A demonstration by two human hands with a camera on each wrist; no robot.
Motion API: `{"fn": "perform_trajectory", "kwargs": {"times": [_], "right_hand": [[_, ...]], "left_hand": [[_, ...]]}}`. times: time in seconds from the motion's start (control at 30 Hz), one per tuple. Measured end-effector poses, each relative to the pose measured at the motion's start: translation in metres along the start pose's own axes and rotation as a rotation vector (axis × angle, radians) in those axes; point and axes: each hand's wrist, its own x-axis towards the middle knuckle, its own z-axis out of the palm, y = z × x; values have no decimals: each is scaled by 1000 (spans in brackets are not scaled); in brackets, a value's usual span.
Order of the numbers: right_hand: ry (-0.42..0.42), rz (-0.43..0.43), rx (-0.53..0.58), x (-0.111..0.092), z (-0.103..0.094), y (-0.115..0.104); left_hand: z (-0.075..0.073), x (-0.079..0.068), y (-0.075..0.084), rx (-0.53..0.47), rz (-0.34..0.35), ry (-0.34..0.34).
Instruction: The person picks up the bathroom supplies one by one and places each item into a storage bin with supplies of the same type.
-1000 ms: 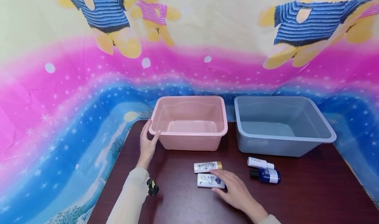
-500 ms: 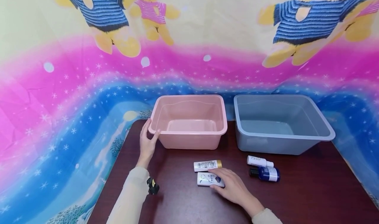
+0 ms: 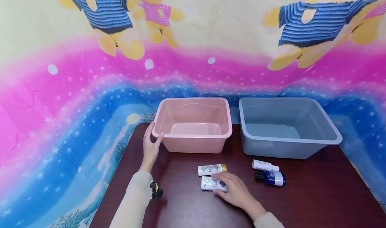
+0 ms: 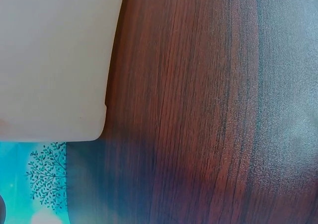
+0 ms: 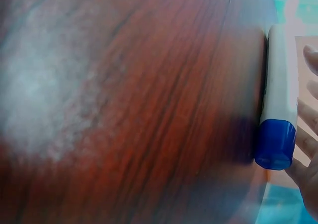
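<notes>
My left hand [image 3: 150, 149] holds the pink plastic basin [image 3: 193, 144] at its near left corner, thumb over the front rim and fingers along the left side. In the left wrist view, the basin's pale wall [image 4: 52, 65] fills the upper left. My right hand [image 3: 233, 189] reaches over a white bottle [image 3: 211, 183] lying on the table, thumb at its near edge and fingertips at its far edge. The right wrist view shows its blue cap [image 5: 276, 144] beside the fingers. Just behind it lies a white tube with a gold cap [image 3: 209, 170].
A grey-blue basin [image 3: 289, 151] stands right of the pink one. In front of it lie a small white bottle [image 3: 263, 165] and a dark blue bottle with a black cap [image 3: 275, 179]. All rest on a dark brown table [image 3: 181, 208] before a patterned cloth [image 3: 187, 70].
My right thumb and fingers have drawn slightly closer together over the white bottle, with the hand edging left. The left hand and both basins stay put.
</notes>
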Motion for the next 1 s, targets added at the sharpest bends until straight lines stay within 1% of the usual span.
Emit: {"fn": "perform_trajectory", "kwargs": {"times": [0.03, 0.2, 0.27, 0.4, 0.6, 0.83, 1.0], "right_hand": [[-1, 1, 3, 0, 1, 0], [11, -5, 26, 3, 3, 1], [9, -5, 34, 3, 4, 3], [-5, -1, 38, 3, 6, 4], [-10, -10, 34, 3, 9, 5], [-27, 3, 17, 4, 11, 5], [-25, 5, 11, 5, 11, 6]], "left_hand": [[0, -1, 3, -4, -2, 0], [-3, -6, 30, -4, 2, -8], [-4, -6, 38, 3, 2, -11], [-4, -6, 41, -3, -2, -8], [-3, -6, 40, -12, -21, -5], [-2, -8, 40, 2, 7, 22], [-1, -7, 38, -2, 9, 13]]}}
